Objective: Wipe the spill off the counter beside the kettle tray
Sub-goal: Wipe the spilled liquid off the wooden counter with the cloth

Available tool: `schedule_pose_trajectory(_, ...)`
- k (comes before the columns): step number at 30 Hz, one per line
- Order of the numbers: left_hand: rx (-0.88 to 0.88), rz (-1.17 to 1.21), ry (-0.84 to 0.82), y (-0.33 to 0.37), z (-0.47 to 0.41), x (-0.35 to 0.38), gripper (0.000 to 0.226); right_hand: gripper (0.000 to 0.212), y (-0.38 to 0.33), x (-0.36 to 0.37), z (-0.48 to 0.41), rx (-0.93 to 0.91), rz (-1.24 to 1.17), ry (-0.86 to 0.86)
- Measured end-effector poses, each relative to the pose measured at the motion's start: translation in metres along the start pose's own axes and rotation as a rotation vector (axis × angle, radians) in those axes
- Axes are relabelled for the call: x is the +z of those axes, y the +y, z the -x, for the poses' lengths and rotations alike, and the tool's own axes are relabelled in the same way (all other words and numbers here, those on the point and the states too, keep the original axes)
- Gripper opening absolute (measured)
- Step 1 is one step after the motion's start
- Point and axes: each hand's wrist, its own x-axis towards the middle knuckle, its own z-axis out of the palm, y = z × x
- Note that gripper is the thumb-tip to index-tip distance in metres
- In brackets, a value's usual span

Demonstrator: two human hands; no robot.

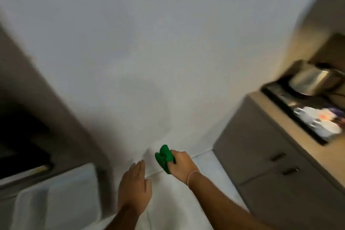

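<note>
Green cloth (164, 158) bunched in closed right hand (180, 163), long axis pointing up-left toward wall; left hand (135, 185) open, empty; bench (276, 117) with tray (291, 102), kettle (313, 80) well right; blurred

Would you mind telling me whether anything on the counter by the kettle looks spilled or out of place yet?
No spill can be made out: the frame is motion-blurred, and the counter beside the black tray shows no clear puddle. The kettle looks tilted, probably from the camera angle. The right hand holds the green cloth away from the counter.
</note>
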Motion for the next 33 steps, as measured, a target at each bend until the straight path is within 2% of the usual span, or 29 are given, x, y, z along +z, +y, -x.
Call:
schedule_pose_trajectory(5, 0.391, -0.038, -0.147, 0.183, -0.040, 0.063, 0.076, 0.021, 0.147, -0.120, 0.083, 0.308, -0.378, 0.348)
schedule_pose_trajectory(11, 0.837, -0.089, -0.229, 0.379, -0.049, 0.135, 0.078, 0.039, 0.302, -0.236, 0.199, 0.465, -0.693, 0.851)
schedule_pose_trajectory(14, 0.928, -0.089, -0.316, 0.455, -0.053, 0.162, 0.079, 0.035, 0.362, -0.292, 0.257, 0.578, -0.754, 1.135)
schedule_pose_trajectory(16, 1.013, -0.106, -0.323, 0.498, -0.053, 0.178, 0.079, 0.032, 0.401, -0.323, 0.294, 0.665, -0.688, 1.341)
schedule_pose_trajectory(18, 1.073, -0.117, -0.327, 0.536, -0.056, 0.190, 0.079, 0.030, 0.438, -0.347, 0.317, 0.768, -0.574, 1.470)
schedule_pose_trajectory(19, 1.088, -0.135, -0.330, 0.553, -0.060, 0.199, 0.079, 0.031, 0.456, -0.356, 0.320, 0.831, -0.515, 1.470)
schedule_pose_trajectory(21, 1.106, -0.181, -0.336, 0.582, -0.070, 0.219, 0.082, 0.045, 0.489, -0.364, 0.310, 0.939, -0.435, 1.353)
schedule_pose_trajectory(25, 1.083, -0.218, -0.378, 0.625, -0.089, 0.256, 0.098, 0.065, 0.524, -0.360, 0.253, 0.971, -0.217, 0.970)
schedule_pose_trajectory(27, 1.065, -0.254, -0.407, 0.636, -0.100, 0.271, 0.102, 0.070, 0.525, -0.350, 0.228, 0.961, -0.058, 0.942)
schedule_pose_trajectory(31, 1.077, -0.408, -0.463, 0.643, -0.119, 0.294, 0.108, 0.083, 0.507, -0.301, 0.223, 0.788, 0.026, 0.931)
schedule_pose_trajectory(33, 1.100, -0.437, -0.478, 0.649, -0.123, 0.301, 0.109, 0.090, 0.506, -0.283, 0.244, 0.766, 0.032, 0.914)
